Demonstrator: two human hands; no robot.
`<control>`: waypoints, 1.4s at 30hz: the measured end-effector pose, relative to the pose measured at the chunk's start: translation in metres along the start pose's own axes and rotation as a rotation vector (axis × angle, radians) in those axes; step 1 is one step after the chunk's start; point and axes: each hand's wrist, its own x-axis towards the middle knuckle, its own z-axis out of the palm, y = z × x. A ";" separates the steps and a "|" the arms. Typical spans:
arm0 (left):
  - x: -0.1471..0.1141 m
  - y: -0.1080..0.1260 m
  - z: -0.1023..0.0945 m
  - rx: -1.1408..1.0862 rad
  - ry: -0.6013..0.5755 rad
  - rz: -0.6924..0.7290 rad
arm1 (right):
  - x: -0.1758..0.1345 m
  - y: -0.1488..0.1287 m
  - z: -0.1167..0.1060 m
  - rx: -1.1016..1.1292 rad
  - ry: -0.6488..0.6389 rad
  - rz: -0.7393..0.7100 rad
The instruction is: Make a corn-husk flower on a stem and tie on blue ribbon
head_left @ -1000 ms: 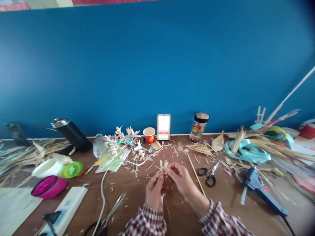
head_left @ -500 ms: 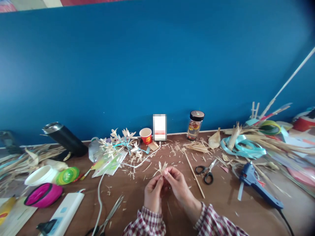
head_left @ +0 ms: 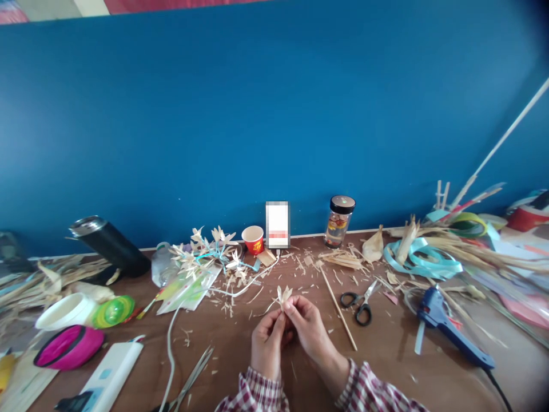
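Observation:
A small pale flower of dried husk strips (head_left: pixel 283 294) stands up between my fingertips, its petals pointing away from me. My left hand (head_left: pixel 268 340) pinches it low down with thumb and forefinger. From the other side, the thumb and fingers of my right hand (head_left: pixel 311 329) close on its base. The lower end is hidden by my fingers. Right of my hands lie a thin wooden stick (head_left: pixel 338 306) and black-handled scissors (head_left: pixel 361 302). A bunch of similar husk flowers (head_left: pixel 210 252) on turquoise-wrapped stems rests farther back on the left.
Metal scissors (head_left: pixel 195 375) and a white cable (head_left: pixel 171 343) lie front left, near a power strip (head_left: pixel 111 377). A blue glue gun (head_left: pixel 454 329) is at the right. A red paper cup (head_left: pixel 253 240) and a lidded jar (head_left: pixel 339 221) stand by the blue partition (head_left: pixel 274 114). Husk scraps litter the table.
Both hands keep their pinch on the husk flower, and its petals look slightly more gathered. The view has shifted a little; the other things stay put.

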 end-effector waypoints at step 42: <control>0.003 0.004 -0.006 0.055 0.011 0.049 | -0.002 -0.002 0.002 0.054 -0.076 0.019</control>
